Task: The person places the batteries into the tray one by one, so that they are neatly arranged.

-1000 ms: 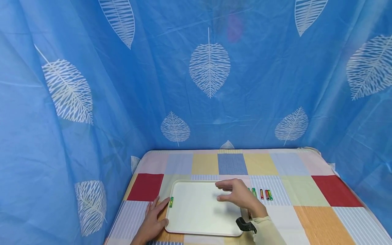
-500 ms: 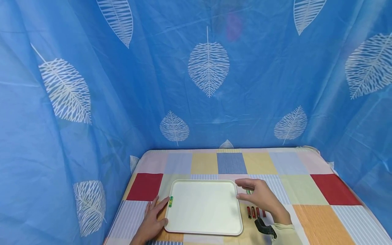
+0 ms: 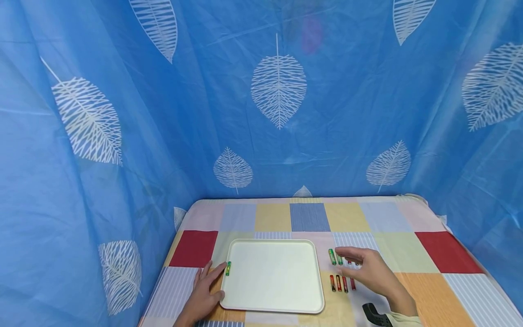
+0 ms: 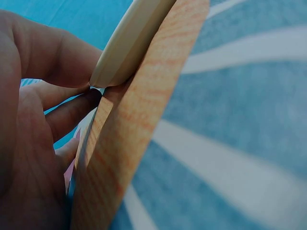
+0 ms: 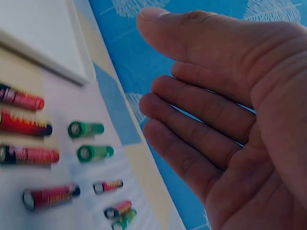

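Note:
My left hand (image 3: 201, 295) rests against the left edge of a cream tray (image 3: 271, 309), thumb and fingers spread and touching its rim. Just inside that rim, by my fingertips, lies a green battery (image 3: 228, 268). My right hand (image 3: 373, 272) hovers right of the tray, fingers loosely bent, holding nothing. Below and beside it, two green batteries (image 3: 332, 257) lie side by side, with a row of red batteries (image 3: 338, 283) nearer to me. In the right wrist view, a small red-and-black battery (image 5: 108, 186) lies near another pair; the hand partly hides these in the head view.
A patchwork cloth (image 3: 412, 290) covers the table. Blue curtains (image 3: 282, 150) with white leaf prints hang behind the table and at both sides. A black wristband (image 3: 376, 315) is on my right wrist.
My right hand has moved from above the tray to the right, over the batteries, uncovering the tray's right side. My left hand and the green battery on the tray have stayed put.

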`<state>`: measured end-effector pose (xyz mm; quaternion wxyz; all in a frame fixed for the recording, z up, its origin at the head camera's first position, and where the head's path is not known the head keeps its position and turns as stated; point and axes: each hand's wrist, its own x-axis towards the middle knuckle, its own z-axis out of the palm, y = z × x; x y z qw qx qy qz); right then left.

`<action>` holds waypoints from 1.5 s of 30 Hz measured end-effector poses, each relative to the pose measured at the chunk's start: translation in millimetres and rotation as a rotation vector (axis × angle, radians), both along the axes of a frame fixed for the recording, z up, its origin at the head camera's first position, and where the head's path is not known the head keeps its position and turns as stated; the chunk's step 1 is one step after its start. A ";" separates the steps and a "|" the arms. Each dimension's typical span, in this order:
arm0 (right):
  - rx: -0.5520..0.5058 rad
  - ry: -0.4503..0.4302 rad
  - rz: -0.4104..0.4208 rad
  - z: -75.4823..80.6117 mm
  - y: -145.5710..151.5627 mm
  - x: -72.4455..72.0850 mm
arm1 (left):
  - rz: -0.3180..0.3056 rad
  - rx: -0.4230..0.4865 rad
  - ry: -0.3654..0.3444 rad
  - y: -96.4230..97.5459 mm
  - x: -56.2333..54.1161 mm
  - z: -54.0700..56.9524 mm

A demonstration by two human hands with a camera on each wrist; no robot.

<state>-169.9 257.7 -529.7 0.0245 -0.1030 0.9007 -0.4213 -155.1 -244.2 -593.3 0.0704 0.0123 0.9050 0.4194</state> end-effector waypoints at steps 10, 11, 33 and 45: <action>0.015 -0.127 -0.040 -4.9 16.4 16.1 | -0.005 0.001 0.007 0.8 1.2 3.5; 0.015 -0.141 -0.045 -5.6 17.9 17.3 | -0.004 0.003 0.001 0.9 1.3 4.2; 0.175 -0.089 -0.090 -36.5 21.0 31.6 | 0.017 0.008 -0.015 2.7 1.1 4.6; 0.210 -0.120 -0.108 -41.1 13.8 29.1 | 0.012 -0.001 -0.006 1.5 0.3 3.0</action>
